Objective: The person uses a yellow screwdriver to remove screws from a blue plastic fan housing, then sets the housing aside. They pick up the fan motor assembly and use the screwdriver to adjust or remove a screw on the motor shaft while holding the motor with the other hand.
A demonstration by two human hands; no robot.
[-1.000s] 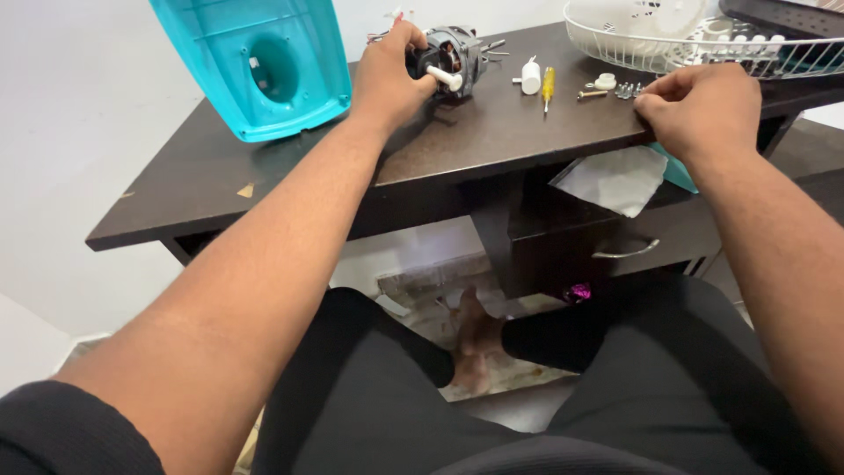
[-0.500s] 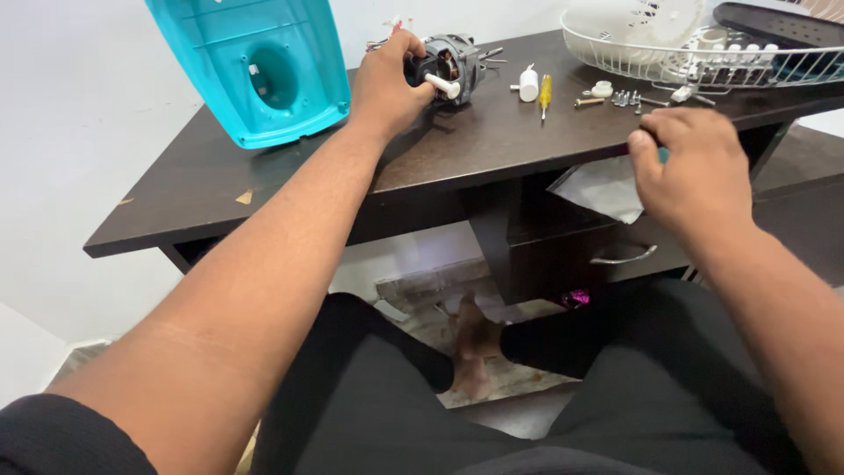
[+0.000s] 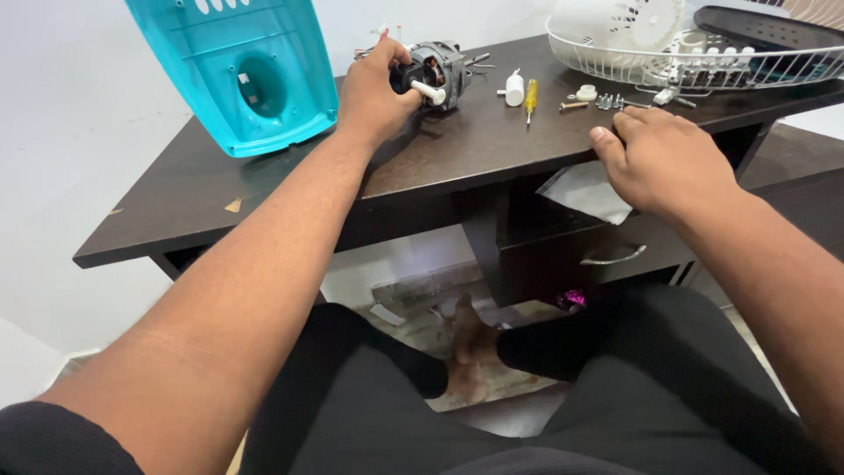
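Observation:
My left hand [image 3: 374,92] is closed around a grey electric fan motor [image 3: 447,69] with copper windings and a white shaft, which sits at the back of the dark brown desk [image 3: 290,193]. Palm down, my right hand [image 3: 668,158] rests on the desk's front edge with its fingers spread, and I see nothing in it. Just beyond its fingertips lie several small screws [image 3: 611,101]. A yellow-handled screwdriver [image 3: 531,97], a small white bottle [image 3: 515,88] and a white knob [image 3: 585,92] lie between the two hands.
A teal plastic fan housing [image 3: 246,79] stands tilted at the back left. A white wire fan guard [image 3: 703,63] holding a white blade [image 3: 624,22] fills the back right. Below the desk are a drawer handle [image 3: 613,258], a white sheet [image 3: 587,189] and my foot [image 3: 470,343].
My right hand left the desk top, dropped in front of the edge, then came back up onto the front edge. My left hand stayed on the motor.

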